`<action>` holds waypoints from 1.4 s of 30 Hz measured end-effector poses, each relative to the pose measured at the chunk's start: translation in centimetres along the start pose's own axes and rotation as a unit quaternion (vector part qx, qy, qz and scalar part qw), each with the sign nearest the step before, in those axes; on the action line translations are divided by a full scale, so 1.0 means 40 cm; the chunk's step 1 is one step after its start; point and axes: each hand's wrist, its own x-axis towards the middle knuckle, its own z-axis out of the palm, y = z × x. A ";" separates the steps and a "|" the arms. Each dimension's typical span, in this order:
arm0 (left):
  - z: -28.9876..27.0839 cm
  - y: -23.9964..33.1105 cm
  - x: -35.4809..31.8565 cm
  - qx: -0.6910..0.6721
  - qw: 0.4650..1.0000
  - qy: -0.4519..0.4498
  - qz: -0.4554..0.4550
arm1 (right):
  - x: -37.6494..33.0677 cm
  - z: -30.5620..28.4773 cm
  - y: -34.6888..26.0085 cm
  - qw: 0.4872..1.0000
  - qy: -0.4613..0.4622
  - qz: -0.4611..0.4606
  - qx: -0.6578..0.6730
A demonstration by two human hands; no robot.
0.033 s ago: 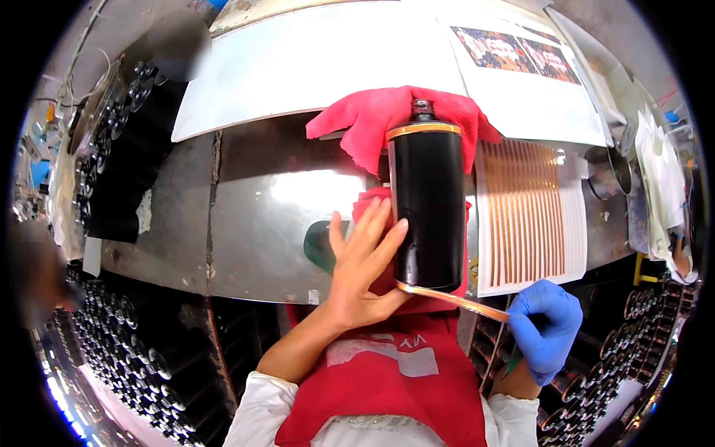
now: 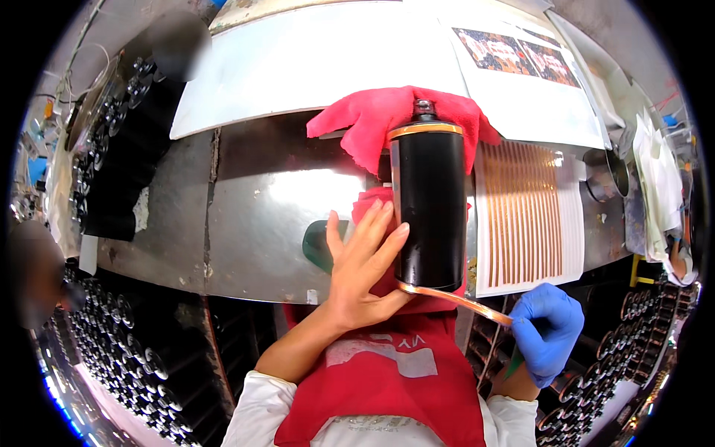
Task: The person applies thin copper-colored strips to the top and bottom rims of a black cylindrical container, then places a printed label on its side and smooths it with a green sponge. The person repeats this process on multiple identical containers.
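A glossy black bottle [image 2: 432, 201] lies on its side on red cloth [image 2: 387, 119], its neck pointing away from me. One gold band [image 2: 426, 130] circles its shoulder. My bare left hand [image 2: 363, 276] has its fingers spread, with fingertips against the bottle's left side. The left thumb reaches the lower edge of the bottle, where one end of a loose gold strip [image 2: 469, 304] touches it. In its blue glove, my right hand [image 2: 549, 328] pinches the strip's other end, below and to the right of the bottle. The strip curves between the two hands.
Right of the bottle, a white sheet [image 2: 573, 246] carries several parallel gold strips [image 2: 525, 216]. A metal cup [image 2: 605, 175] stands beyond it. A dark green piece [image 2: 318, 246] lies on the metal table [image 2: 253, 194]. Black bottles [image 2: 123, 156] stand at the left, and white boards [image 2: 313, 59] cover the back.
My right hand has shifted very slightly downward, and the loose gold strip bows a little more. My left hand and the bottle keep nearly the same place.
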 end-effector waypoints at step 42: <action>0.005 0.014 -0.008 -0.070 0.990 -0.066 -0.098 | 0.042 0.094 0.157 0.970 -0.170 0.096 0.147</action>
